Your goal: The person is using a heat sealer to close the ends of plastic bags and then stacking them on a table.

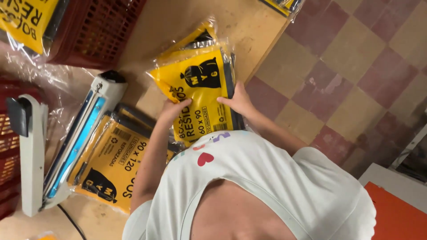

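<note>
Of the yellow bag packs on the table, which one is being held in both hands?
The yellow pack near the table's right edge, with the left hand and right hand on its lower end. The pack by the white heat sealer lies untouched.

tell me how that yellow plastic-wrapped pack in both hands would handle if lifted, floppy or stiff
The yellow pack probably flexes rather than staying stiff: it looks flat, in crinkled clear film. The glossy wrap may be slippery, which may be why the left hand and right hand grip both sides. It seems unlikely to roll.

Warm, dim indoor light; glare on clear plastic wrap (pixel 31 71); slight motion blur; soft shadows.
</note>
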